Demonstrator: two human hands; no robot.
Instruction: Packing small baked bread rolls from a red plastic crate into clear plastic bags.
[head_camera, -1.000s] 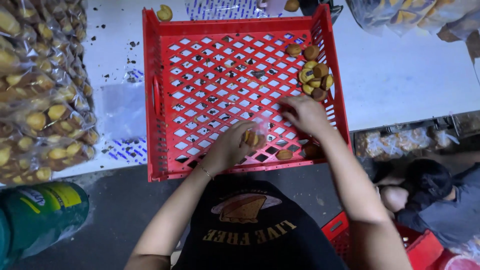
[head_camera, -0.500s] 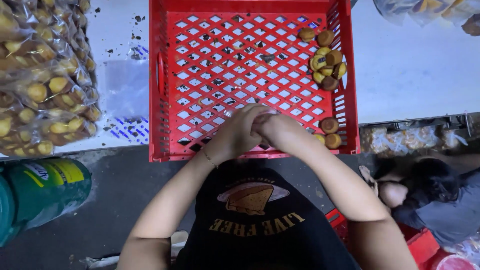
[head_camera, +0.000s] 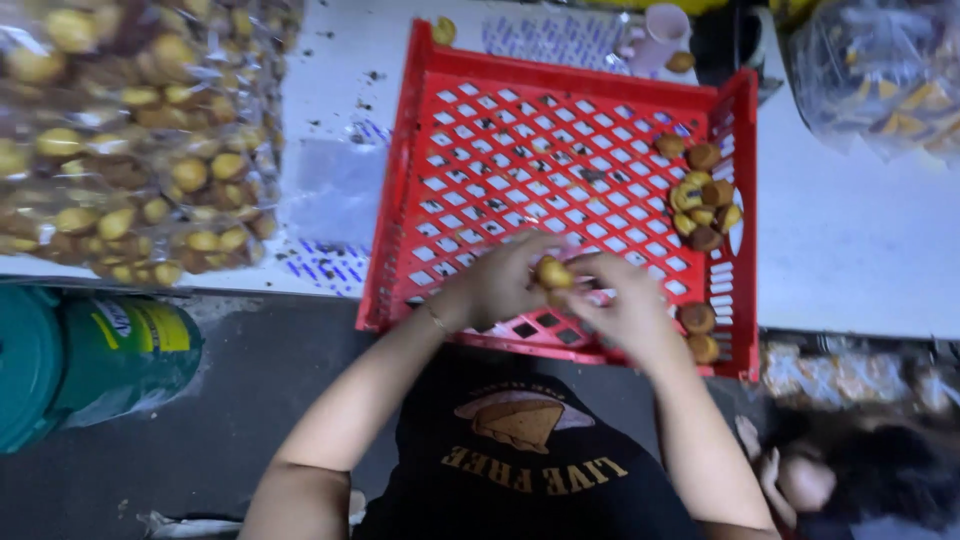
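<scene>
The small yellow cake (head_camera: 552, 272) sits above the near edge of the red crate (head_camera: 560, 130), pinched between the fingers of my left hand (head_camera: 497, 285) and my right hand (head_camera: 625, 305). I judge this the handling step; the next move calls for steady grip. More cakes (head_camera: 700, 200) lie at 2 o'clock; the bench (head_camera: 850, 240) carries the crate.

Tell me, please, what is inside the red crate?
Small round cakes sit along the right wall of the crate, with two nearer. Both hands cover part of the near floor.

crate (head_camera: 420, 170) left half: free | small cakes (head_camera: 700, 205): block right wall
</scene>
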